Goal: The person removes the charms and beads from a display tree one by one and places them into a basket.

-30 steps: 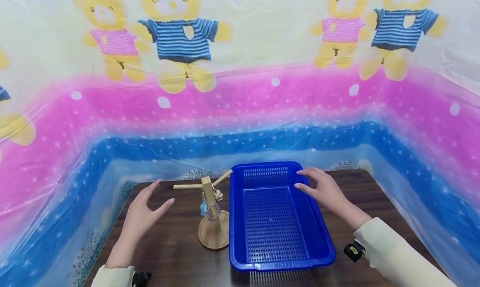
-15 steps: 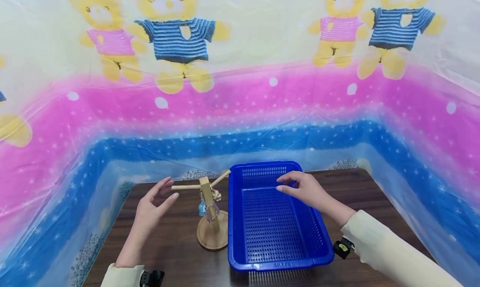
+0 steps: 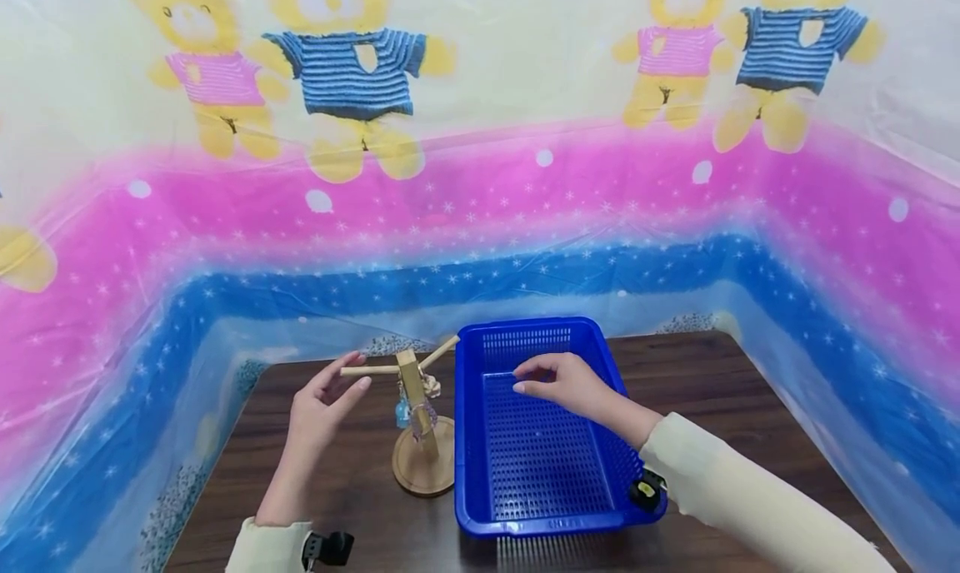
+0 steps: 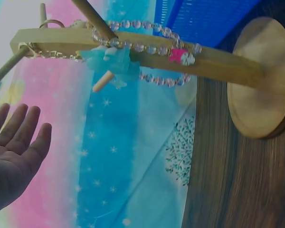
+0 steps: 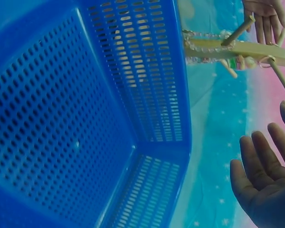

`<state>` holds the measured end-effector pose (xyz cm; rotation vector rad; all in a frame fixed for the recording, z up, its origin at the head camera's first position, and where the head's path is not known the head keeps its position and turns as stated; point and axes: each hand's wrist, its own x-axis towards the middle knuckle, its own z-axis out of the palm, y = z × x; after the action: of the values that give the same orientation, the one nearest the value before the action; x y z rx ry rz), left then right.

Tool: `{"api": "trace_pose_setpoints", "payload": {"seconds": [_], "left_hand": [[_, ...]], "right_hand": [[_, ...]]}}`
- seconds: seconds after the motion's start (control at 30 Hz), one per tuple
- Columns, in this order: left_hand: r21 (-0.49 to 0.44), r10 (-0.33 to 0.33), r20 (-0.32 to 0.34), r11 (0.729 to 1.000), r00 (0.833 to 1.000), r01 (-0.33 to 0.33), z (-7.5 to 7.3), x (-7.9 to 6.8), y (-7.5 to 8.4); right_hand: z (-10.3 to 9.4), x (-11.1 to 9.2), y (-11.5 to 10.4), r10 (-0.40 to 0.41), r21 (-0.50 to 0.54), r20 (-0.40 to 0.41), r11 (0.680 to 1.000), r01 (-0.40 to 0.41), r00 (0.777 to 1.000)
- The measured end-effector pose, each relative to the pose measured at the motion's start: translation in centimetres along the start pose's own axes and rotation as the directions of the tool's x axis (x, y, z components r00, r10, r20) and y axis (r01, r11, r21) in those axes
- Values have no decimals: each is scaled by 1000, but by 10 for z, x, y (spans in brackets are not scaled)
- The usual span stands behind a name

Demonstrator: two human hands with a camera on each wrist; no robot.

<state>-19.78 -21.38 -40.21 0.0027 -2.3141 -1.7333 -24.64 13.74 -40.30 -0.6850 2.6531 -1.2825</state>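
A small wooden rack with peg arms and a round base stands upright on the table. From it hang a bracelet of clear pinkish beads with a pink-and-white charm, and a light-blue charm on a chain. A partly hidden charm with green and red shows in the right wrist view. My left hand is by the tip of the left peg, fingers spread, holding nothing. Above the blue basket hovers my right hand, fingers gently bent with a gap to the thumb.
The perforated basket sits close against the rack's right side, its left rim near the right peg's tip. Dark wood tabletop lies beneath. A patterned curtain encloses the back and both sides.
My right hand has moved left, from the basket's right rim to over its inside. My left hand has moved right, up to the left peg's tip. Rack and basket stay put.
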Motion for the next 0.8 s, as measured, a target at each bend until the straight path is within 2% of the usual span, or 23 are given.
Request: {"api": "trace_pose_setpoints", "payload": {"seconds": [0.2,0.5,0.63,0.8], "left_hand": [[-177,-19,-5,984,1000,17,8,3,-2],[-364,-52,-57,931,997,28,15,4,-6],[-408,-51,-67,913,996,19,17,3,-7],[-457,-29,-62,889,998,-3,21,3,-9]], "right_hand": [[12,13,3,-3,53,53,999,0,999],[28,30,5,-6,106,106,994,-5,994],[37,36,5,-33,139,115,990,16,993],[48,41,1,-23,177,132,984,-1,991]]}}
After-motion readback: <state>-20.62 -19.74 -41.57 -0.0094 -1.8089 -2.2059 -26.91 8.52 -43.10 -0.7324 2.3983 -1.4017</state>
